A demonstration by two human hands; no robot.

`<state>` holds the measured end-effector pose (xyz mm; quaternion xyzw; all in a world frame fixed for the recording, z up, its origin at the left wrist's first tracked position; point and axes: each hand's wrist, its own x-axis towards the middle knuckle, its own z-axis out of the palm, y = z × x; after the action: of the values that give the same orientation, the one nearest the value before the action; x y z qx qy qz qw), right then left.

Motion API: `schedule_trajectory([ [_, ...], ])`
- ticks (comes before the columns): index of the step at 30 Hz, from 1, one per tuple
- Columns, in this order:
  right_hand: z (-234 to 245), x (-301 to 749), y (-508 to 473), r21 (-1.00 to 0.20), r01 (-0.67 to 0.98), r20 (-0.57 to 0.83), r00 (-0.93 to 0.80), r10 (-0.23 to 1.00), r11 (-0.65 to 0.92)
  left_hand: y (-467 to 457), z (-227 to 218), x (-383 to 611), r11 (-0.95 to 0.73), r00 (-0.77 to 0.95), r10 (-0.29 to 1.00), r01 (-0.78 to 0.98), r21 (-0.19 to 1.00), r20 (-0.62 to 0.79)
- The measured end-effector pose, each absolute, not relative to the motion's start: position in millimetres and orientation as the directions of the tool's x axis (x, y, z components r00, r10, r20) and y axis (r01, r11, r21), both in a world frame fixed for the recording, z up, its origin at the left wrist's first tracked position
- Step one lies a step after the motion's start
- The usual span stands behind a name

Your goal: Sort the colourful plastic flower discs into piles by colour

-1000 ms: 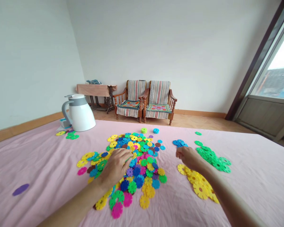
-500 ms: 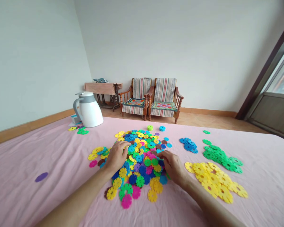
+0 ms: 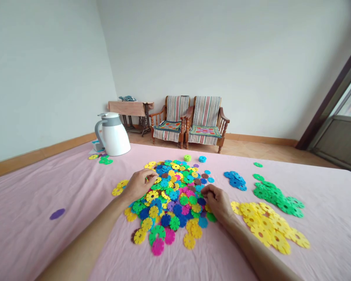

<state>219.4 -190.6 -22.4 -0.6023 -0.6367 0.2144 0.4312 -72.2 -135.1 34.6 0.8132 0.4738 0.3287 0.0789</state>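
A mixed heap of flat, notched plastic snowflake discs [image 3: 175, 195] in many colours lies on the pink cloth. My left hand [image 3: 140, 183] is over the heap's left side, thumb and fingers curled toward each other, with a yellow disc [image 3: 157, 180] right at the fingertips. Whether that disc is gripped, I cannot make out. At the right edge of the heap is my right hand [image 3: 218, 199], its fingers bent and pressed together beside a turquoise disc [image 3: 199, 188]. What those fingertips hold, if anything, is hidden.
Right of the heap lie sorted piles of blue discs [image 3: 235, 180], green discs [image 3: 276, 197] and yellow discs [image 3: 269, 224]. Two small stacks, lime [image 3: 187, 158] and blue [image 3: 202, 159], stand behind it. A white jug [image 3: 114, 134] is back left; a purple disc [image 3: 57, 214] lies alone.
My left hand has lifted slightly up and left, its thumb and fingers now further apart. My right hand has shifted slightly right. The whole view has moved a little.
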Motion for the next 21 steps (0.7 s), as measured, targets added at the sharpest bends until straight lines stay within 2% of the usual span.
schedule_trajectory([
  [3,-24.3,218.7,-190.0,-0.786,0.586,0.312,0.099,0.945,0.198,-144.6,39.6,-65.0,-0.556,0.348,0.818,0.682,0.475,0.458],
  [6,-25.6,218.9,-190.1,-0.77,0.601,0.326,0.087,0.941,0.212,-163.9,48.0,-68.4,-0.638,0.485,0.766,0.649,0.414,0.421],
  [10,-25.0,218.5,-190.4,-0.752,0.621,0.341,0.075,0.937,0.223,-198.2,56.8,-96.1,-0.764,0.731,0.644,0.605,0.222,0.226],
  [16,-23.2,217.4,-191.1,-0.726,0.648,0.361,0.071,0.93,0.232,-229.1,44.5,-115.0,-0.744,0.755,0.656,0.649,0.158,-0.012],
  [21,-20.7,217.4,-193.0,-0.712,0.662,0.358,0.055,0.932,0.234,-228.0,29.0,-86.0,-0.763,0.763,0.644,0.634,0.122,0.062],
])
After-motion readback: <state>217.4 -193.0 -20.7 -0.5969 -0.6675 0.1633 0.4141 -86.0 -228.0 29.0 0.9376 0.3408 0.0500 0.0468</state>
